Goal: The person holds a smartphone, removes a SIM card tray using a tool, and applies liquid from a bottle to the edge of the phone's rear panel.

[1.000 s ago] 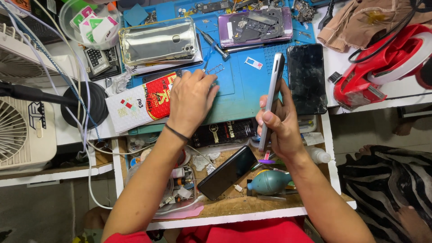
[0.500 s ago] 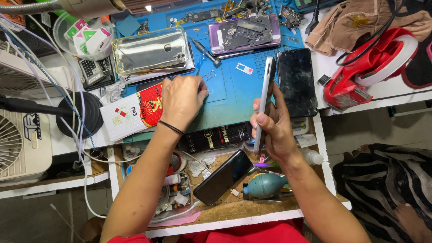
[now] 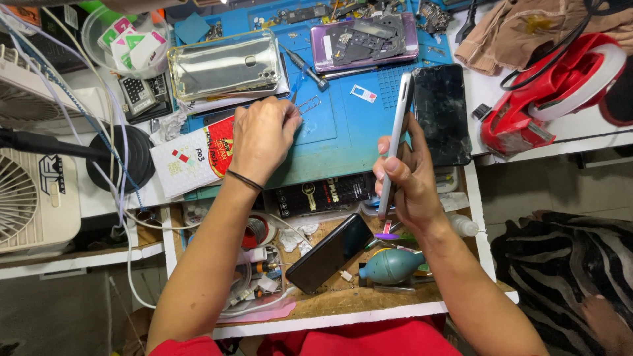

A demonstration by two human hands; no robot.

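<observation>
My right hand point(image 3: 409, 178) grips a white phone point(image 3: 395, 138) held on edge above the blue work mat point(image 3: 343, 135). My left hand point(image 3: 262, 135) rests on the mat with its fingertips pinched at a thin metal pin tool point(image 3: 307, 104). A small white card tray point(image 3: 363, 93) lies on the mat between the hands. A black phone point(image 3: 440, 112) lies face up just right of the white phone. A clear phone case point(image 3: 226, 64) sits beyond my left hand.
An opened purple phone point(image 3: 366, 41) lies at the back of the mat. A red tape dispenser point(image 3: 554, 89) stands at right, fans point(image 3: 30, 191) at left. On the lower shelf lie another black phone point(image 3: 330, 252) and a teal air blower point(image 3: 392, 265).
My left hand has slid forward on the mat to the metal pin tool. My right hand still holds the white phone on edge.
</observation>
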